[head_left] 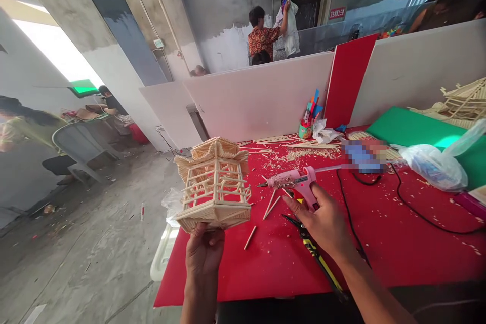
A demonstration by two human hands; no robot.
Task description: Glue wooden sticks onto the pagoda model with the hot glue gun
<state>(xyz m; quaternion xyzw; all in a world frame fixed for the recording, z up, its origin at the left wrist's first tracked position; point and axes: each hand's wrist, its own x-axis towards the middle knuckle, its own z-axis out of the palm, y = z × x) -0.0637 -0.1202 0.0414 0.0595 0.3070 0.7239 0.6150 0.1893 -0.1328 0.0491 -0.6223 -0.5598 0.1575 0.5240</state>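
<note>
My left hand (206, 250) grips the base of a small pagoda model (214, 187) made of pale wooden sticks, holding it up over the table's left edge. The model has open railed sides and a layered roof. In my right hand (322, 217) is a pink hot glue gun (294, 179), its nozzle pointing left toward the model, a short gap away. A clear glue stick runs out of its back. Under my right hand lie pliers (319, 258) with yellow and black handles. Loose sticks (270, 205) lie on the red table between the model and the pliers.
Behind are wood scraps (299, 154), a tin of tools (306, 129), plastic bags (435, 167) and a green board (413, 129). A black cable (413, 207) crosses the table's right side. White partitions (261, 96) stand at the back; other people are beyond and at left.
</note>
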